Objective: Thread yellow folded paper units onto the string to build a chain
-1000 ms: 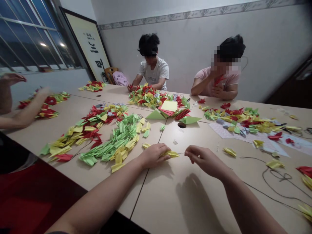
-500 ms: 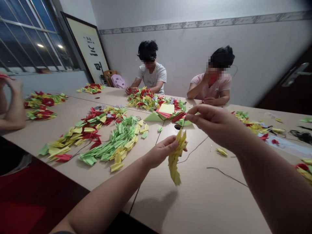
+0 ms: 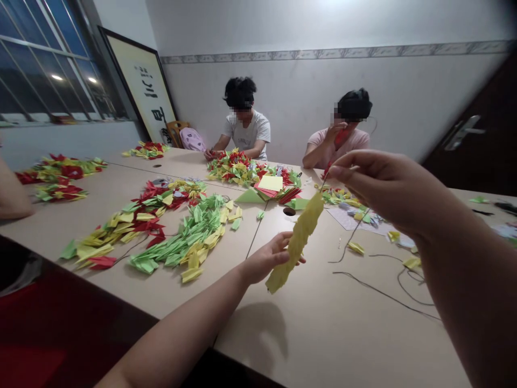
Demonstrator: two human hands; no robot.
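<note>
A strand of stacked yellow folded-paper pieces (image 3: 298, 242) hangs slantwise above the table, its lower end to the left. My right hand (image 3: 363, 180) is closed in a pinch on a thin dark cord (image 3: 323, 183) that comes out of the strand's upper end. My left hand (image 3: 271, 256) is closed loosely around the strand's lower half, thumb in front and the other fingers partly hidden behind it. Near my hands lie a single yellow folded piece (image 3: 356, 248) and a loose dark cord (image 3: 383, 292) on the tabletop.
Green folded papers (image 3: 189, 231) lie heaped at the left, beside red and yellow ones (image 3: 133, 218). Square paper sheets (image 3: 270, 183) are stacked near a round table hole (image 3: 289, 212). Two people (image 3: 247, 129) sit across the table (image 3: 323, 334); another person's arm (image 3: 12, 188) rests at the left.
My right hand has moved right and slightly up in view, drawing the strand from near upright to a straighter slant. My left hand's grip looks looser and lower along it.
</note>
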